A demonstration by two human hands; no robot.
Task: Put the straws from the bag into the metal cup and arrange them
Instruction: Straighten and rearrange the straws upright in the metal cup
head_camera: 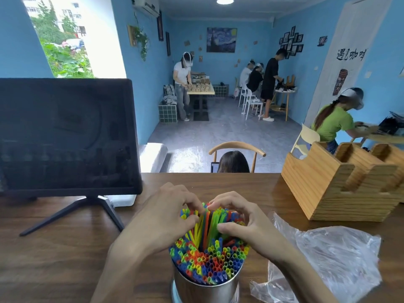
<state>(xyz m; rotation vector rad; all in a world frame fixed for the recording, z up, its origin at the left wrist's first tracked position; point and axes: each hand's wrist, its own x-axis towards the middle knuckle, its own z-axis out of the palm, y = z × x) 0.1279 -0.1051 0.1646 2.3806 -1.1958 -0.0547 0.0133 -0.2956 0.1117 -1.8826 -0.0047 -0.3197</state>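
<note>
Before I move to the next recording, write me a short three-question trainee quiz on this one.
1. True or false: the plastic bag lies to the right of the metal cup.
2. What are both hands doing?
A. Lifting the cup
B. Gathering the straws standing in the cup
C. Opening the bag
3. Fill in: the dark object on a stand at the left of the table is a ____.

Key:
1. True.
2. B: the left hand and right hand curl their fingers round the far straws.
3. Screen.
</note>
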